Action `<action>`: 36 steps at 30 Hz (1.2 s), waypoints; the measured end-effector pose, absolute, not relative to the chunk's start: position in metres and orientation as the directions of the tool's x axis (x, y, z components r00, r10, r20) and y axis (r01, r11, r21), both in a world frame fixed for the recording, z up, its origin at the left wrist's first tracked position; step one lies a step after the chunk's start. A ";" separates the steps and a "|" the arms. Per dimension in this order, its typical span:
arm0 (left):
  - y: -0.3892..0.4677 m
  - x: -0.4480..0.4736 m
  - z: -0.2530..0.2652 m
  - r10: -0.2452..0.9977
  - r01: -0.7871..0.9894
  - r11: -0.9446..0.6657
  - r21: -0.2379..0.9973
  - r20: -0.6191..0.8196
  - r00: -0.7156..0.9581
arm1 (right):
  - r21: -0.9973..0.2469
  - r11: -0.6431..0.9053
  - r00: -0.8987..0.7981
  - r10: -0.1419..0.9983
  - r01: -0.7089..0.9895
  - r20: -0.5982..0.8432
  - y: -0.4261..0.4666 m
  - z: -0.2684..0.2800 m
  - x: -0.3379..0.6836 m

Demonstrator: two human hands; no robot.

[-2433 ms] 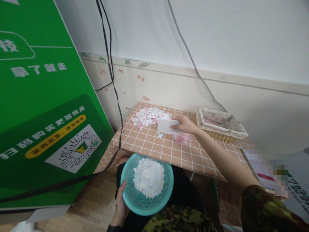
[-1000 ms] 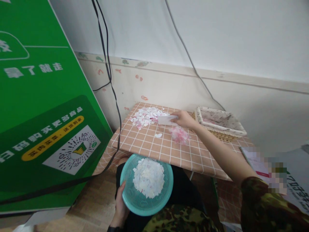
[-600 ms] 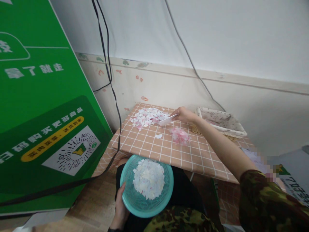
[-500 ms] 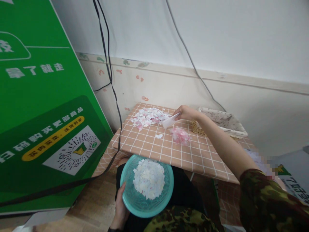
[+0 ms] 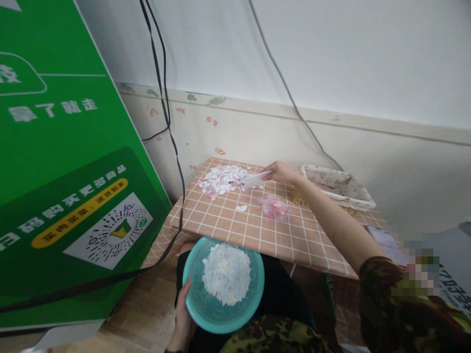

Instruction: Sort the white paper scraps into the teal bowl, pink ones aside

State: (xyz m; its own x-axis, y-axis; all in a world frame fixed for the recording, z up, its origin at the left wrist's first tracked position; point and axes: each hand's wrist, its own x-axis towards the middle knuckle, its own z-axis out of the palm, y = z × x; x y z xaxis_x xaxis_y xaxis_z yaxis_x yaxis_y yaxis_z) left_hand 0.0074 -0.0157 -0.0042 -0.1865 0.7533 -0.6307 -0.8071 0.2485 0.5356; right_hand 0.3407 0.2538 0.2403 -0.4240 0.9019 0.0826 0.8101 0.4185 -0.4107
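Observation:
My left hand [image 5: 184, 308] grips the rim of a round teal plastic basket [image 5: 221, 323] resting on my lap. Inside it lies a heap of small white paper scraps [image 5: 226, 272]. My right hand [image 5: 280, 172] reaches across the table, closed on a flat white card [image 5: 256, 180]. The card's far edge touches the right side of a pile of white and pink paper scraps [image 5: 223, 178]. A clump of pink translucent scraps [image 5: 274, 208] sits nearer to me, below the right hand. One loose white scrap [image 5: 241, 208] lies between the two piles.
A brown table with white grid lines [image 5: 235, 225] stands against the wall. At its back right is a cloth-lined wicker basket [image 5: 353, 196], with a printed sheet [image 5: 386, 243] nearer. A large green panel [image 5: 73, 147] rises on the left, and a black strap [image 5: 179, 196] hangs before it.
My right hand has shifted slightly left with the card, which now lies flatter and closer against the scrap pile. The left hand and teal basket have hardly moved.

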 end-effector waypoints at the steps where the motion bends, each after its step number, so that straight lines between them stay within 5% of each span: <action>1: -0.016 0.007 -0.005 0.754 -0.803 0.248 0.542 -0.628 -0.191 | -0.420 0.416 -0.419 0.904 0.806 0.090 0.253 0.239 0.339; 30: -0.017 0.008 -0.002 0.737 -0.783 0.268 0.561 -0.643 -0.208 | -0.559 0.401 -0.504 0.863 0.726 -0.035 0.252 0.239 0.351; 36: -0.016 0.007 -0.004 0.739 -0.791 0.276 0.547 -0.647 -0.189 | -0.499 0.374 -0.407 0.912 0.782 0.046 0.256 0.237 0.366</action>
State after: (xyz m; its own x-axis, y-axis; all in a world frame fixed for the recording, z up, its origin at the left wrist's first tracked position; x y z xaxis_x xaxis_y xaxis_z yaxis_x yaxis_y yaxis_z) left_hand 0.0071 -0.0163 -0.0036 -0.1894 0.7388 -0.6468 -0.7905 0.2760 0.5467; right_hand 0.3657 0.2561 0.2366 -0.4071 0.9122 0.0457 0.7819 0.3739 -0.4988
